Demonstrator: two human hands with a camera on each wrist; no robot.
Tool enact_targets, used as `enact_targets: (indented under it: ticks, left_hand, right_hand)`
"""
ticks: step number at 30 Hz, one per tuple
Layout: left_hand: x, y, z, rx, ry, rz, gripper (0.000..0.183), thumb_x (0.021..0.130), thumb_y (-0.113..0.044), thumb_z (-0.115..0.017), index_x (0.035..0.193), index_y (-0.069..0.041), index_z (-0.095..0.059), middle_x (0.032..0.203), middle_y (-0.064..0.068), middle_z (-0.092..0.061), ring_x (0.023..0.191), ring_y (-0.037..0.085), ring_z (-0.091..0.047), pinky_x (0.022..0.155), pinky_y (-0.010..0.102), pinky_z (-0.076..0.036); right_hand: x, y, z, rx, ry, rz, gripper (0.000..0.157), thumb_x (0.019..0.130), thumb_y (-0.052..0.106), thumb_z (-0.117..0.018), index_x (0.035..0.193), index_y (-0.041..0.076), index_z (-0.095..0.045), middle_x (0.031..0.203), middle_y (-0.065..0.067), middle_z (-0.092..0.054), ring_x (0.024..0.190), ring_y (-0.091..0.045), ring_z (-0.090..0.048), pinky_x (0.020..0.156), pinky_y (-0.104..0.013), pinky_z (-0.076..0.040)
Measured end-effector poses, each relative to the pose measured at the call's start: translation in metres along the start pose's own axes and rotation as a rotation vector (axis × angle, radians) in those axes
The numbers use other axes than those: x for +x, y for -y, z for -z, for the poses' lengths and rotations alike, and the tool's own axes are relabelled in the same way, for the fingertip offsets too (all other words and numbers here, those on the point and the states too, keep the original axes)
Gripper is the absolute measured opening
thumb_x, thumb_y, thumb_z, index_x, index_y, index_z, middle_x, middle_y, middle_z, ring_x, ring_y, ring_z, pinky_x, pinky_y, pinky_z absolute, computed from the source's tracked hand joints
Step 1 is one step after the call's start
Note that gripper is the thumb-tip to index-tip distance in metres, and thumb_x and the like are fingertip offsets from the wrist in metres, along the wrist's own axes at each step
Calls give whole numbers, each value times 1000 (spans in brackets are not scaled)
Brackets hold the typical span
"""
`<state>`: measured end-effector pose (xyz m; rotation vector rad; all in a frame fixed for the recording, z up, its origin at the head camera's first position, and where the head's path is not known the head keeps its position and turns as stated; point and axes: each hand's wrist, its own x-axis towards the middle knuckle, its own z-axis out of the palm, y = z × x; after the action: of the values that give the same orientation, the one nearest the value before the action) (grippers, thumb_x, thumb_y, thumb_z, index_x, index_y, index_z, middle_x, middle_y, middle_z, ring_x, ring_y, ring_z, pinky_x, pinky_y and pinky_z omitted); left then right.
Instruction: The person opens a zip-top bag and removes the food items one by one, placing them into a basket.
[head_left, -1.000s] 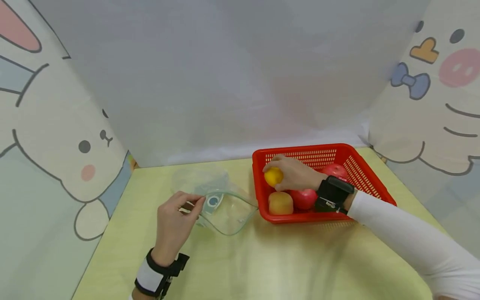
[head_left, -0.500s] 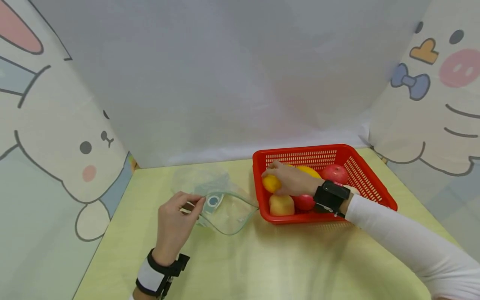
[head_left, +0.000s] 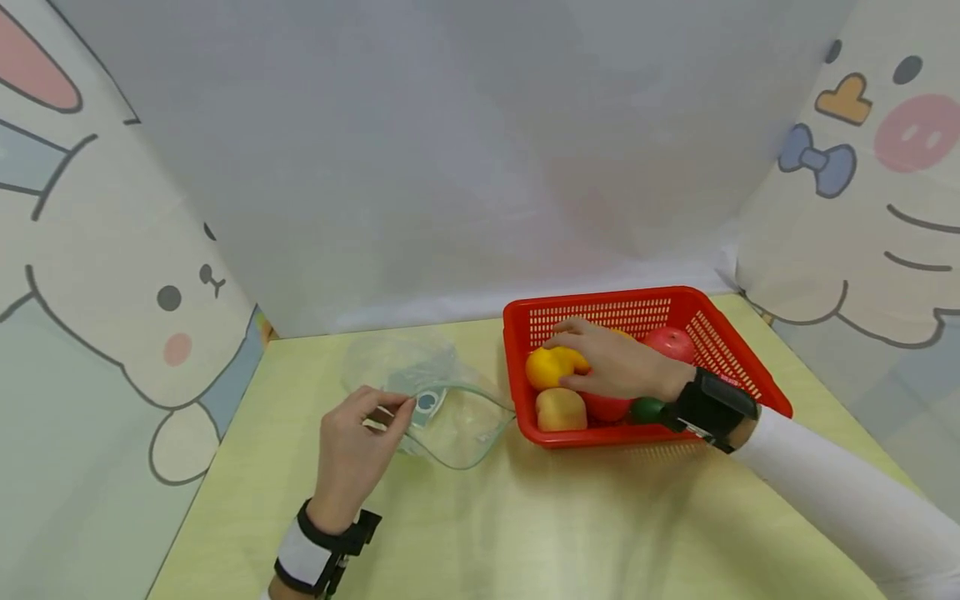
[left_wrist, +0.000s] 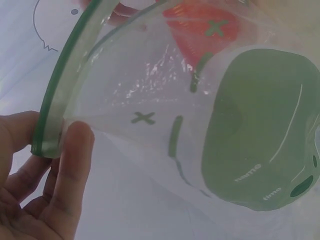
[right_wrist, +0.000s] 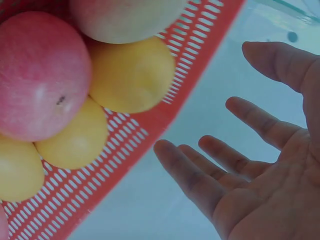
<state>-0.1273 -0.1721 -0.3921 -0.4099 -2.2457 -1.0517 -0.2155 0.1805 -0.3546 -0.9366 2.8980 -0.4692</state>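
My left hand (head_left: 360,437) pinches the edge of a clear zip bag (head_left: 468,429), whose mouth gapes toward the basket. In the left wrist view, thumb and fingers grip the end of the green zip strip (left_wrist: 54,95); a green label (left_wrist: 260,135) shows beyond. My right hand (head_left: 618,358) is over the left half of a red plastic basket (head_left: 731,379), its fingertips beside a yellow fruit (head_left: 546,368). The right wrist view has this hand (right_wrist: 250,170) with fingers spread and nothing in them. A red apple (right_wrist: 42,75) and several yellow fruits (right_wrist: 132,75) lie in the basket.
A yellowish peach-coloured fruit (head_left: 561,410) sits at the basket's front left corner. Farther right are a red fruit (head_left: 670,342) and a dark green item (head_left: 647,409), partly hidden by the wrist. A white wall panel (head_left: 480,167) stands behind the table (head_left: 570,517).
My right hand has let go of the yellow fruit, which now lies in the basket's left end, and has shifted a little right. My left hand keeps its pinch on the bag, nearly still.
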Motion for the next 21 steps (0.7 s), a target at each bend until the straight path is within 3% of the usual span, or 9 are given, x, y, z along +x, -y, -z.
enact_targets:
  ticks: [9,16,19,21]
  left_hand:
    - [-3,1,5,1,48,-1,11,86,-6,-86,92,-14,-80,81,-3,-73,63,6,-69,55,12,-56]
    - [-11,-1,14,55,54,-17,15,84,-14,-89,95,-14,-79,81,-2,-70,64,5,-68,55,13,-56]
    - [-16,0,21,78,41,-7,19,83,-15,-91,98,-14,-79,85,-2,-71,67,6,-68,57,13,-57]
    - [-19,2,26,80,30,-6,24,81,-14,-91,102,-13,-78,89,-2,-72,71,8,-69,61,14,-59]
  right_hand:
    - [-50,6,5,-31,-197,25,53,94,25,-81,142,8,-63,147,-17,-57,122,-34,-68,97,-50,-64]
    - [-78,-1,-3,28,-257,-122,61,97,30,-78,149,8,-56,152,-22,-54,129,-44,-62,96,-58,-62]
    - [-84,-6,-6,11,-331,-127,62,94,30,-80,147,7,-57,149,-21,-56,117,-39,-68,89,-53,-65]
    - [-89,-10,-8,-7,-397,-123,63,92,29,-83,146,8,-58,146,-19,-59,99,-29,-72,78,-41,-67]
